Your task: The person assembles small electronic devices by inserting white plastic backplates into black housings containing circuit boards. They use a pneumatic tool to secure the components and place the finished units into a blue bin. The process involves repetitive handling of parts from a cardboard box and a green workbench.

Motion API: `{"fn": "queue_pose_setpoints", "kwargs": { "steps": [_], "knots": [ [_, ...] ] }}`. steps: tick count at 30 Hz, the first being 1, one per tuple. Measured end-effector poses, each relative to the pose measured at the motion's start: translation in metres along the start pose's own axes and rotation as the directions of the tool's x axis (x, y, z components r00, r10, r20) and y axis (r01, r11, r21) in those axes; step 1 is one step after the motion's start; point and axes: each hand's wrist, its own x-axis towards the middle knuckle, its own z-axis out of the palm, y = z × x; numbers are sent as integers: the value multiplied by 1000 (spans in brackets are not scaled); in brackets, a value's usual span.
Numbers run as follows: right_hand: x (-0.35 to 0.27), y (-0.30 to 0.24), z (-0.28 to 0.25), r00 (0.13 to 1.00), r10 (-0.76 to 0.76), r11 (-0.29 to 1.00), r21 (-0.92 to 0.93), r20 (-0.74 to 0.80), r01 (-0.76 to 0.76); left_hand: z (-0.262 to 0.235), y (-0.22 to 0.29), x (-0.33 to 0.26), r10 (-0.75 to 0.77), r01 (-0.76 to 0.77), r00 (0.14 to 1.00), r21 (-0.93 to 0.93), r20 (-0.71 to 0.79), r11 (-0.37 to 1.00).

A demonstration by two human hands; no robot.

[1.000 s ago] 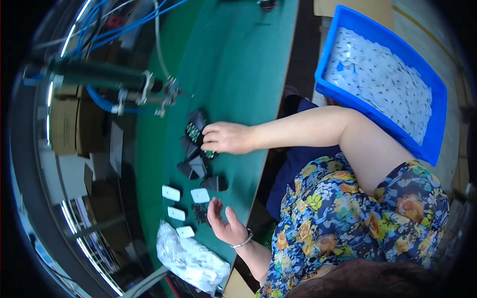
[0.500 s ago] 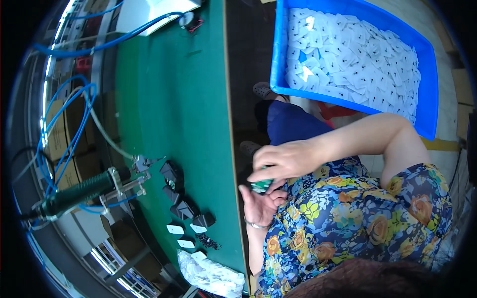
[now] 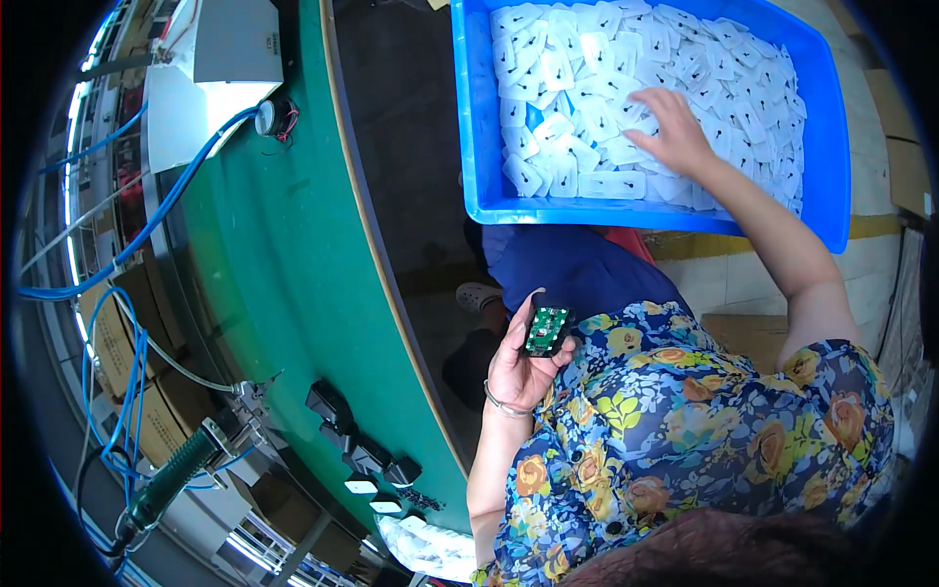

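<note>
A small black housing (image 3: 526,350) with a green circuit board (image 3: 546,331) lies in my left hand (image 3: 514,377), whose thumb and fingers close round its sides. The board faces up. This hand is near my lap, right of the table edge. Farther off, my right hand (image 3: 675,142) reaches over a blue bin (image 3: 650,213), its fingers apart and nothing visible between them. Beneath it, the bin holds many flat, whitish translucent plastic pieces (image 3: 558,68), each with a small dark part on it. Whether the fingertips touch them I cannot tell.
On the green table (image 3: 284,254) are several black housings (image 3: 367,455), white rectangular pieces (image 3: 360,484), tiny black parts (image 3: 421,499) and a clear bag (image 3: 430,548). A green cylindrical tool (image 3: 171,479) and blue hoses (image 3: 186,235) hang at the left. A white box (image 3: 235,59) stands far left.
My right hand has left the circuit board and moved far out to the blue bin, opening its fingers. My left hand keeps the housing, its board now in plain sight. The whole view has shifted.
</note>
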Motion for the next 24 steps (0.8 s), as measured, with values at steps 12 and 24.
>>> {"fn": "queue_pose_setpoints", "kwargs": {
  "steps": [12, 24],
  "knots": [
    [15, 18, 58, 956, 292, 889, -366, -7, -274, -5, -10, -11, 129, -113, 981, 115, -145, 987],
    [11, 27, 69, 974, 225, 890, -400, -27, -216, -8, -16, -18, 184, -164, 972, 135, -148, 977]
  ]
}}
